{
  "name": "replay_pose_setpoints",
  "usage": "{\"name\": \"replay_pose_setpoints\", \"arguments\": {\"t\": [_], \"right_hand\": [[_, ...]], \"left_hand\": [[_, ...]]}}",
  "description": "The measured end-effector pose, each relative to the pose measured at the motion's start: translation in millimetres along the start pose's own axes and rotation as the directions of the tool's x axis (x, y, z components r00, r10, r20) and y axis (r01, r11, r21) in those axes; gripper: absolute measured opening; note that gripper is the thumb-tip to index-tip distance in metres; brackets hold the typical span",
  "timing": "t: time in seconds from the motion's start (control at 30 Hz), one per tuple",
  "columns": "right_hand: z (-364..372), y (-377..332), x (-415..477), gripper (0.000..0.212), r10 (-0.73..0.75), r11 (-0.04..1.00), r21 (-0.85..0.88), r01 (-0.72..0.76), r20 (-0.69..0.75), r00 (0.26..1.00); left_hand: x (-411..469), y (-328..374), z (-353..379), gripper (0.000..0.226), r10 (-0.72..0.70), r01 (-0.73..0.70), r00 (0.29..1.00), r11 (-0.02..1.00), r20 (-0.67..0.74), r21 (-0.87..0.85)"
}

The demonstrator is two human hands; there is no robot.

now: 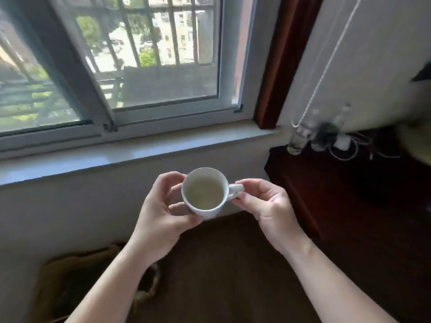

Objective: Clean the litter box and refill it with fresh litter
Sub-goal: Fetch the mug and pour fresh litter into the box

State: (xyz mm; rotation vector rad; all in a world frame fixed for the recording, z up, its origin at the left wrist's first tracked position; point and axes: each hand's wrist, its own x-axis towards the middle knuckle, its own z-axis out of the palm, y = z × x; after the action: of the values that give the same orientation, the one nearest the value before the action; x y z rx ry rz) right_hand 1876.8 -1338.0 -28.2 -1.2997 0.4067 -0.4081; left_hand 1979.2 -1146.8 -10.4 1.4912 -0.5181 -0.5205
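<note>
Both hands are on a white mug (203, 212), held up in the air in front of the person. The left hand (161, 215) is wrapped round the mug's body: fingers curled over its far side, thumb pressed against the near side low down, so it's a proper half-closed grip. The right hand (263, 201) is on the mug's other side and has the handle (236, 190) pinched between thumb and fingertips, with the other fingers loosely bent beside it.

The mug is upright, mouth facing the camera, and there's something pale and yellowish-white inside, up to a fair level. Honestly can't tell what it is, the picture's too soft for that.

Everything else, going off the mug:
- Beyond and above it is a pale windowsill (140, 150), and above that a sliding window (151, 54) with bars, trees and buildings outside.
- Off to the right of the mug is a dark reddish wooden table (349, 194). At its far corner stand a couple of clear bottles (297, 138), with a tangle of cables (345, 152) next to them.
- Up and right of the mug, a dark red curtain (284, 54) hangs at the window's edge, and a thin white cord (326, 66) runs down the wall.
- Below the mug is a brown surface (233, 264).
- Down and left of the mug, against the wall under the sill, sits a tan, bag-like thing (77, 276), too blurry to identify.
</note>
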Motion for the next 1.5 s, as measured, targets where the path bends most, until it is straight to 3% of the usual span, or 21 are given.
{"name": "replay_pose_setpoints", "arguments": {"t": [0.1, 0.3, 0.53, 0.83, 1.03, 1.5], "right_hand": [[-76.8, -13.1, -11.7, 0.028, 0.004, 0.999, 0.037, 0.001, -0.124, 0.992], [-213.5, -34.4, -36.4, 0.025, -0.032, 0.999, -0.047, 0.017, -0.347, 0.937], [-305.9, -21.4, -32.3, 0.025, -0.003, 0.986, -0.142, -0.082, -0.512, 0.859], [-346.0, 50.0, 33.7, 0.021, 0.101, 0.973, -0.096, -0.209, -0.637, 0.764], [-352.4, 95.2, 73.9, 0.022, 0.187, 0.959, -0.046, -0.281, -0.64, 0.745], [-359.0, 114.8, 92.1, 0.026, 0.258, 0.954, 0.061, -0.294, -0.668, 0.698]], "left_hand": [[26.5, -5.3, 74.8, 0.067, -0.021, 0.022, 0.994, 1.0, 0.105, -0.009], [69.9, -23.8, 216.0, 0.066, -0.064, 0.061, 0.955, 0.998, 0.29, 0.022], [120.7, -61.2, 312.5, 0.068, -0.107, 0.036, 0.897, 0.985, 0.429, 0.17], [221.4, -146.7, 348.3, 0.069, -0.181, -0.022, 0.803, 0.943, 0.568, 0.333], [272.6, -192.0, 347.4, 0.074, -0.25, 0.013, 0.773, 0.925, 0.583, 0.38], [308.7, -215.1, 357.1, 0.075, -0.346, 0.037, 0.67, 0.899, 0.656, 0.436]]}}
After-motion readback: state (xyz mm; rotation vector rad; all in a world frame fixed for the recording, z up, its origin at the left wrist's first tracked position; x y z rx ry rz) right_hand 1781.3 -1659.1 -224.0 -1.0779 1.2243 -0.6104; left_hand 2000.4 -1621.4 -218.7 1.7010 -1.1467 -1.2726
